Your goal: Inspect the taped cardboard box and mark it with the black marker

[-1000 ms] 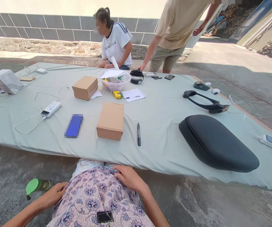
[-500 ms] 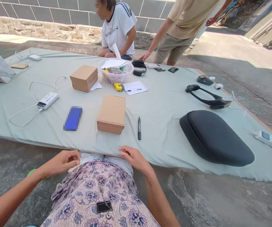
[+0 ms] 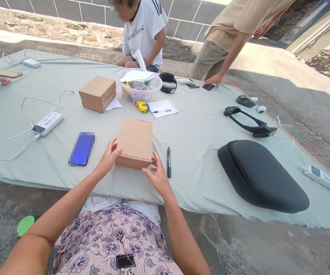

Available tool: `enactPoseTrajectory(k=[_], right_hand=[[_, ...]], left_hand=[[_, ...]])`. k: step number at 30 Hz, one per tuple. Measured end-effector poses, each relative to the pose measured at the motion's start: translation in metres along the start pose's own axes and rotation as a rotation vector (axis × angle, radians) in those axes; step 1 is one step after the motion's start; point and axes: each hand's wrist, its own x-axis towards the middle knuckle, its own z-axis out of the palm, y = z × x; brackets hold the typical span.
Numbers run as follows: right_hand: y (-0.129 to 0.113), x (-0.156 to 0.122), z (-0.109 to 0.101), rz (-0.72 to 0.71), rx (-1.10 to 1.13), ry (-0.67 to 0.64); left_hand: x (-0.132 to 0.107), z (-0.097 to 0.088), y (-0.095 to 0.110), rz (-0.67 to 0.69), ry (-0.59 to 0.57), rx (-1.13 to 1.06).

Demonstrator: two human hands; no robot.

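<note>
A closed brown cardboard box (image 3: 135,139) lies on the cloth-covered table in front of me. At its left side is my left hand (image 3: 107,159), open, with thumb and fingers apart and the thumb tip by the box's edge. My right hand (image 3: 159,176) is at the near right corner, also open, its thumb by the front face and its fingers along the right side. Whether the fingertips press on the cardboard I cannot tell. Just right of that hand lies a black marker pen (image 3: 169,162). A blurred-out blue flat object (image 3: 81,149) rests to the left.
Beyond are a second cardboard box (image 3: 97,93), a yellow tape measure (image 3: 142,107), a paper sheet (image 3: 164,108) and a plastic basin (image 3: 139,93). A black cushion-like object (image 3: 264,175) sits at right, a white power bank (image 3: 48,123) at left. Two people are across the table.
Both my hands have moved forward from my lap to the sides of the near box. The standing person's hand has shifted from the black headset to the dark phone-like object.
</note>
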Motion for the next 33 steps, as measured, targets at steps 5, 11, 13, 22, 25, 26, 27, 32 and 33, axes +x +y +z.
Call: enactPoseTrajectory(k=[5,11,13,22,25,26,27,32,33], right_hand=[[0.01,0.0,0.012,-0.044,-0.023,0.011],[0.021,0.003,0.018,-0.132,-0.048,0.123],[0.021,0.008,0.017,-0.184,-0.046,0.158],[0.015,0.02,0.017,-0.321,0.063,0.291],[0.012,0.018,0.02,-0.351,0.056,0.326],[0.011,0.017,0.02,-0.354,0.061,0.336],[0.01,0.016,0.021,-0.355,0.075,0.347],[0.003,0.01,0.016,-0.394,0.187,0.399],[0.001,0.008,0.014,-0.407,0.199,0.394]], left_hand=[[0.001,0.016,-0.009,0.06,-0.014,0.008],[0.001,0.022,-0.011,0.15,0.018,0.011],[0.003,0.022,-0.01,0.177,0.009,-0.021],[0.014,0.029,-0.044,0.224,-0.014,-0.244],[0.015,0.029,-0.059,0.166,-0.049,-0.35],[0.014,0.028,-0.062,0.153,-0.058,-0.364],[0.014,0.027,-0.065,0.147,-0.06,-0.36],[0.011,0.024,-0.071,0.16,-0.038,-0.293],[0.011,0.024,-0.071,0.157,-0.052,-0.296]])
